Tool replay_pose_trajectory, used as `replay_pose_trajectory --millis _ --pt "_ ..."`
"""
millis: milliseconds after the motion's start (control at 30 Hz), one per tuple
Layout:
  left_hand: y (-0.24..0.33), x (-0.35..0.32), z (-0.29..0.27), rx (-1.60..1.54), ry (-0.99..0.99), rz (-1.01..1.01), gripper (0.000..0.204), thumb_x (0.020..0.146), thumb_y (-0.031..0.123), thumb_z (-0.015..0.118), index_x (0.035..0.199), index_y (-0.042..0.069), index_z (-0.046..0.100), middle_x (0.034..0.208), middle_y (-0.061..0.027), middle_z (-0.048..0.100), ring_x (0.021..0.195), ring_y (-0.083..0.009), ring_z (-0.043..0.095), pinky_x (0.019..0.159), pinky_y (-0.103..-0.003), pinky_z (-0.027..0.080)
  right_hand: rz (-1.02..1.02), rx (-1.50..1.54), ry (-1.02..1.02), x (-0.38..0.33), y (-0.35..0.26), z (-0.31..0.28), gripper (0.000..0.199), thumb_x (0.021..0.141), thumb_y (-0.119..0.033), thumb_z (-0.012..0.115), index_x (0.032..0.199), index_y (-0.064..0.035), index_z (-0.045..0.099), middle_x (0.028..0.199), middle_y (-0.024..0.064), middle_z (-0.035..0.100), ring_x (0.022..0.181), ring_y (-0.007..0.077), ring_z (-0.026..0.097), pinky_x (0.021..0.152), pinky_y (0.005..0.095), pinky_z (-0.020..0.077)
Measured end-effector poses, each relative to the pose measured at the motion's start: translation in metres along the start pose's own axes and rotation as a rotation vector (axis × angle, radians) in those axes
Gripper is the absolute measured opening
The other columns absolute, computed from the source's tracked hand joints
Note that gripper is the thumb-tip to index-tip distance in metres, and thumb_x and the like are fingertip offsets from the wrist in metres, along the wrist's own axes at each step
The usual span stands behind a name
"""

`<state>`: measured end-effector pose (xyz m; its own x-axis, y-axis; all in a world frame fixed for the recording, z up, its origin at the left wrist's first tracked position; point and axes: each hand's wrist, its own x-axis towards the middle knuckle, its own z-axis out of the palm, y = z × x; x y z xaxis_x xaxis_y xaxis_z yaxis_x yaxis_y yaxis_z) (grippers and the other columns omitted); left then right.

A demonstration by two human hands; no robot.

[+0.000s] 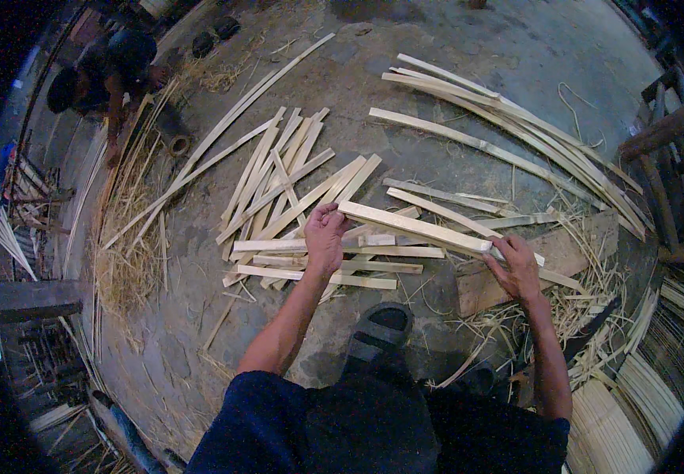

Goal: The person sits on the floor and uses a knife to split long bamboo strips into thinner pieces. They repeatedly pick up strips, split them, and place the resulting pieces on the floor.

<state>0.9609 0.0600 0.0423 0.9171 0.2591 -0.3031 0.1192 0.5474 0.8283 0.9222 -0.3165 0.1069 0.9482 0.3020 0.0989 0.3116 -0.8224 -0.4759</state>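
A pale, flat bamboo strip (417,227) is held up in front of me, slanting down slightly to the right. My left hand (328,235) is closed on its left end, the thumb and fingertips pinching it. At the other end my right hand (517,268) grips it between thumb and fingers. A second whitish strip end (539,259) shows by the right fingers; whether that hand touches it I cannot tell. Below lies a loose pile of cut bamboo strips (279,189), crossing one another on the floor.
Longer strips (476,142) lie at the far right. A wooden board (531,265) sits among shavings (595,292), with a dark blade-like thing (591,328) nearby. At the far left another person (117,75) bends over straw-like fibres (133,261). My sandalled foot (381,328) is below the pile.
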Motion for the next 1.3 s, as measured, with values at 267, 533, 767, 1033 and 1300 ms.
replay_pose_trajectory --millis 267,533,767,1033,1300 --pt "0.006 -0.002 0.006 -0.037 0.091 -0.108 0.018 0.092 0.013 0.052 0.102 -0.002 0.054 0.095 -0.0108 0.06 0.084 -0.0191 0.062 0.078 -0.034 0.055 0.013 -0.002 -0.033 0.0 0.006 0.003 0.037 0.076 -0.02 0.069 0.11 -0.0099 0.062 0.089 0.0134 0.059 0.082 0.0306 0.057 0.07 0.0395 0.0462" --pt "0.004 -0.003 0.008 -0.002 0.061 -0.072 0.019 0.092 0.017 0.054 0.099 -0.001 0.056 0.094 -0.0085 0.061 0.082 -0.0173 0.062 0.076 -0.033 0.054 0.017 0.001 -0.034 -0.002 0.006 0.006 0.038 0.076 -0.019 0.069 0.113 -0.0116 0.061 0.09 0.0116 0.057 0.084 0.0297 0.056 0.073 0.0392 0.0452" --pt "-0.004 0.002 0.003 0.087 0.051 -0.034 0.013 0.089 0.013 0.061 0.096 0.002 0.058 0.088 -0.0045 0.061 0.077 -0.0126 0.06 0.07 -0.028 0.053 0.027 0.007 -0.05 -0.003 0.008 0.003 0.038 0.077 -0.018 0.068 0.114 -0.0113 0.061 0.092 0.0121 0.057 0.087 0.0303 0.055 0.077 0.0395 0.0447" --pt "0.002 -0.002 0.017 0.246 0.111 0.059 0.014 0.087 0.01 0.062 0.094 -0.002 0.061 0.085 -0.0068 0.063 0.074 -0.0132 0.061 0.066 -0.027 0.054 0.006 0.071 -0.01 -0.009 0.018 0.014 0.035 0.08 -0.018 0.067 0.113 -0.008 0.061 0.094 0.0137 0.057 0.087 0.0308 0.054 0.077 0.0386 0.0446" --pt "-0.006 0.002 0.016 0.329 0.102 0.105 0.016 0.085 0.011 0.064 0.091 -0.005 0.063 0.083 -0.008 0.063 0.072 -0.0135 0.061 0.07 -0.029 0.055 0.114 0.09 0.235 -0.019 0.027 0.001 0.028 0.085 -0.012 0.056 0.112 -0.005 0.06 0.091 0.017 0.06 0.08 0.0345 0.057 0.075 0.0421 0.0457"
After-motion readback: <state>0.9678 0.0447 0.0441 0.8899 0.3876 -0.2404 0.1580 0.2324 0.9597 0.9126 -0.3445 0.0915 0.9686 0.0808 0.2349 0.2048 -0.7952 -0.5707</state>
